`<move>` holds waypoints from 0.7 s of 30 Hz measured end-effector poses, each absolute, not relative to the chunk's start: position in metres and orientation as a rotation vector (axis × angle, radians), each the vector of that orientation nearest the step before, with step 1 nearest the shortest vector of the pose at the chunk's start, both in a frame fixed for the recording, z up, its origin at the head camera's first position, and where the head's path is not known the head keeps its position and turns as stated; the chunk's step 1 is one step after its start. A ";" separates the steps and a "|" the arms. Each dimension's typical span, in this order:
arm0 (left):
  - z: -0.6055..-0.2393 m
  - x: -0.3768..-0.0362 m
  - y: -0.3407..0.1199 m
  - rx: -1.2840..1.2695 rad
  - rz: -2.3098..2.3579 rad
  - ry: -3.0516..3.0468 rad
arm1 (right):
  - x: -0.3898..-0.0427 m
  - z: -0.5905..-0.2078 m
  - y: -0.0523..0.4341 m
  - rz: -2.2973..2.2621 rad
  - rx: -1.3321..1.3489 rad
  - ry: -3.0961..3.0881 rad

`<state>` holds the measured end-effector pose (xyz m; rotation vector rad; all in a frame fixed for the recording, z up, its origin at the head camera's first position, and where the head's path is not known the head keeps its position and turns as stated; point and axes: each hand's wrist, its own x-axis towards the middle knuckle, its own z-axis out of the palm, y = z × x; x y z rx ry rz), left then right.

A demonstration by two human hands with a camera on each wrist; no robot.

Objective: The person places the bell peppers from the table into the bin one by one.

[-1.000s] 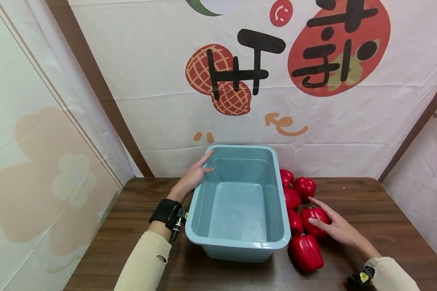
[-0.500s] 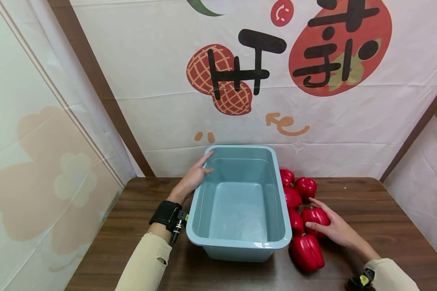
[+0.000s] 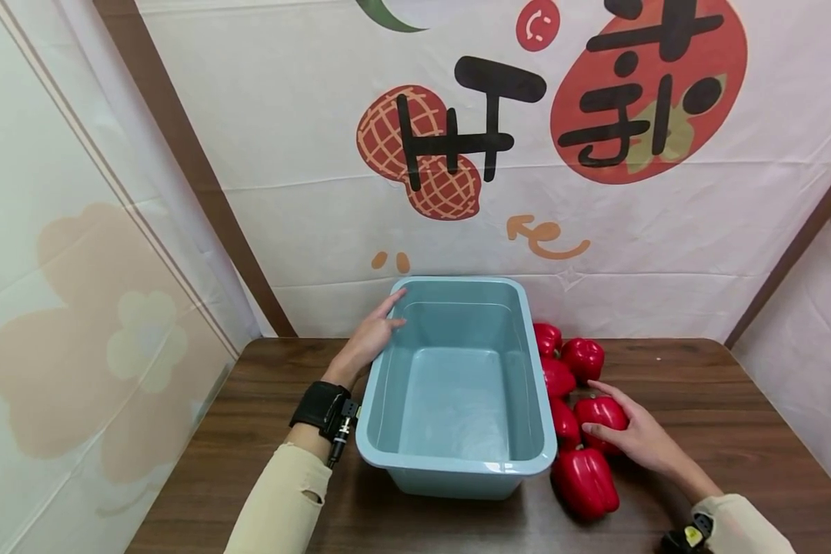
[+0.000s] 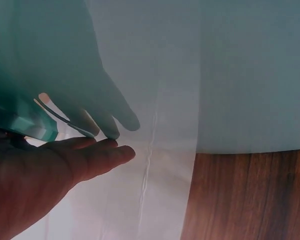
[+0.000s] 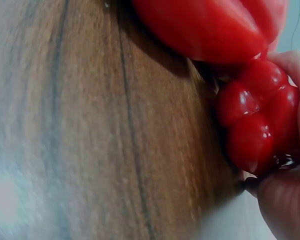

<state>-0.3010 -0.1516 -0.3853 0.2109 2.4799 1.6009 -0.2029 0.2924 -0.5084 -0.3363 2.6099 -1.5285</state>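
Item: red bell pepper (image 3: pixel 599 413), on the wooden table (image 3: pixel 699 392), in the cluster just right of the tub; touching neighbours on its near and left sides. The right hand (image 3: pixel 640 440) cups it from the right, fingers curled over its top and thumb low on its side; the right wrist view shows the pepper (image 5: pixel 257 120) pressed between fingertip and thumb. It sits on the table, not lifted.

Item: blue plastic tub (image 3: pixel 457 462), empty, standing upright at the table's centre. The left hand (image 3: pixel 369 337) rests against its far-left rim, fingers straight and close together, steadying rather than gripping; the left wrist view shows the same flat fingers (image 4: pixel 97 155) beside the wall.

Item: five further red peppers (image 3: pixel 585 482), lying along the tub's right wall.

Step in hand, as judged: grasp of the first pepper. Next move calls for a clean lift clear of the neighbours, then a carry left over the rim.

Backdrop: printed fruit banner (image 3: pixel 498 131).
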 end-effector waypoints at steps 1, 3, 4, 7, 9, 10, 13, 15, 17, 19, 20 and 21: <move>-0.385 -0.301 -0.151 0.208 1.604 2.473 | -0.203 -0.509 0.292 -1.532 -0.332 2.616; -0.385 -0.301 -0.150 0.205 1.624 2.442 | -0.202 -0.509 0.292 -1.545 -0.323 2.617; -0.385 -0.301 -0.150 0.203 1.630 2.431 | -0.202 -0.509 0.292 -1.547 -0.323 2.616; -0.385 -0.300 -0.149 0.191 1.656 2.398 | -0.202 -0.511 0.291 -1.544 -0.326 2.619; -0.385 -0.300 -0.150 0.191 1.664 2.391 | -0.202 -0.511 0.291 -1.534 -0.334 2.619; -0.385 -0.299 -0.150 0.192 1.666 2.391 | -0.202 -0.512 0.290 -1.531 -0.328 2.617; -0.386 -0.299 -0.151 0.200 1.673 2.378 | -0.202 -0.511 0.290 -1.527 -0.317 2.609; -0.386 -0.300 -0.151 0.204 1.677 2.371 | -0.202 -0.511 0.290 -1.528 -0.316 2.602; -0.386 -0.300 -0.151 0.205 1.686 2.363 | -0.202 -0.511 0.290 -1.526 -0.314 2.600; -0.387 -0.301 -0.151 0.207 1.691 2.356 | -0.202 -0.511 0.291 -1.519 -0.329 2.605; -0.387 -0.301 -0.151 0.207 1.693 2.352 | -0.202 -0.511 0.291 -1.520 -0.320 2.603; -0.387 -0.301 -0.151 0.211 1.694 2.347 | -0.202 -0.511 0.291 -1.525 -0.307 2.601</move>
